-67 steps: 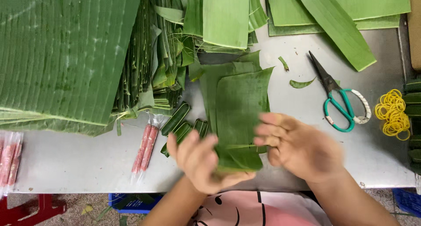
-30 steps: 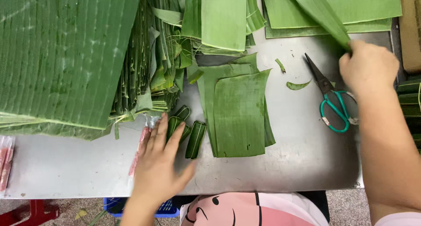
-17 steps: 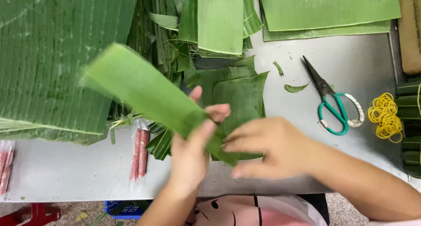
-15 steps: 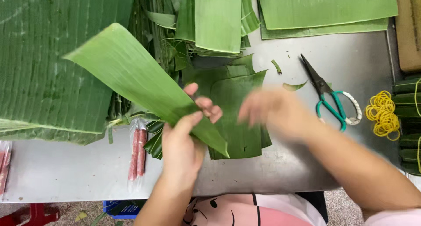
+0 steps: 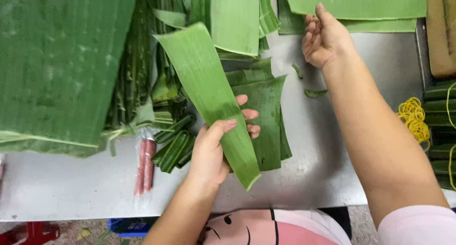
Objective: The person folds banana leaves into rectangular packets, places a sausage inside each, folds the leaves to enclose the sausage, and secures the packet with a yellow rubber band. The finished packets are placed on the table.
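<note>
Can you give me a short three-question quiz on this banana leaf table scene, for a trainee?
1. True or false: the left hand grips a long leaf strip.
2. What is the right hand nearest to? A) the stacked leaf sheets at the table's far edge B) the yellow rubber bands C) the pink wrapped sticks
3. What lies flat on the metal table just under the held strip?

Key: 1 true. 2 A. 3 a darker cut leaf piece.
</note>
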